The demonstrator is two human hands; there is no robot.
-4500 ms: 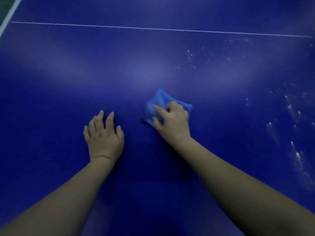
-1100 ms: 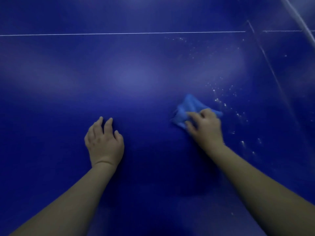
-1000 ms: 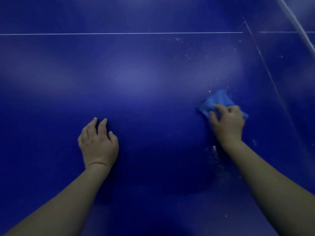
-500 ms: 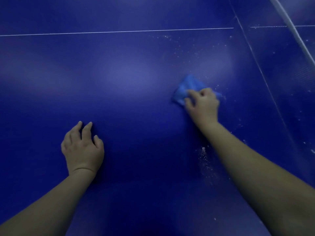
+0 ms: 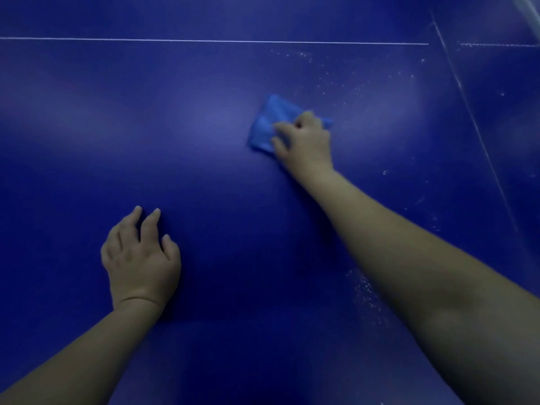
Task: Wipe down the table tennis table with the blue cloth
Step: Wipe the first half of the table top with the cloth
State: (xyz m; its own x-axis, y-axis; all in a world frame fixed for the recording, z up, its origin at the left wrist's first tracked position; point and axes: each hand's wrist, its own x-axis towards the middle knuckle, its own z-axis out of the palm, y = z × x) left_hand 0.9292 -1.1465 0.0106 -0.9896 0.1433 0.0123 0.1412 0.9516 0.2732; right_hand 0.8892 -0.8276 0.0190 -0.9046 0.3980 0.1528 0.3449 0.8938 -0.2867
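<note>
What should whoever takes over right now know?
Left hand: open, resting on the table.
Right hand: fingers curled on the blue cloth, pressing it to the table.
Done: left and centre show no specks.
Left: white specks beyond and right of the cloth; another patch beside the right forearm.

Dim light. Soft pale glare [image 5: 216,118] lies in patches on the dark blue tabletop [image 5: 87,171], which fills the view. A thin white line [image 5: 204,40] crosses it far off. A sheer net [image 5: 502,97] with a white top band [image 5: 533,7] stands at right
</note>
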